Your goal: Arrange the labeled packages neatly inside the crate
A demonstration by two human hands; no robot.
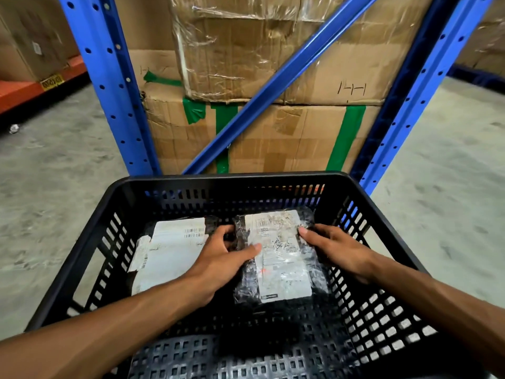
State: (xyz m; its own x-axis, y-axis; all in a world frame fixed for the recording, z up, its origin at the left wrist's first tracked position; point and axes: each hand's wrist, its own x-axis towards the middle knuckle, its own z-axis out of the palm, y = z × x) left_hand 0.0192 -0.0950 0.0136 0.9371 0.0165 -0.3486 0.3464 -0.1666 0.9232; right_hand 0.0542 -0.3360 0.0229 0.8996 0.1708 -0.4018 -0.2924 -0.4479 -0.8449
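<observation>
- Lying flat on the crate [87, 258] floor toward 1 o'clock: a black wrapped package [276, 258] with a white label, held between both hands.
- Left hand [218, 258]: thumb pressed on the label's left edge, fingers curled over the package's left side; grasping it.
- Right hand [337, 248]: fingertips touching the package's right edge; whether they clamp it, cannot tell.
- Second labelled package [169, 250]: flat at 10 o'clock, just beside the first, partly covered by the left wrist.
- Beyond the crate at 12 o'clock: blue rack [276, 77] and taped cardboard boxes [287, 138].
</observation>
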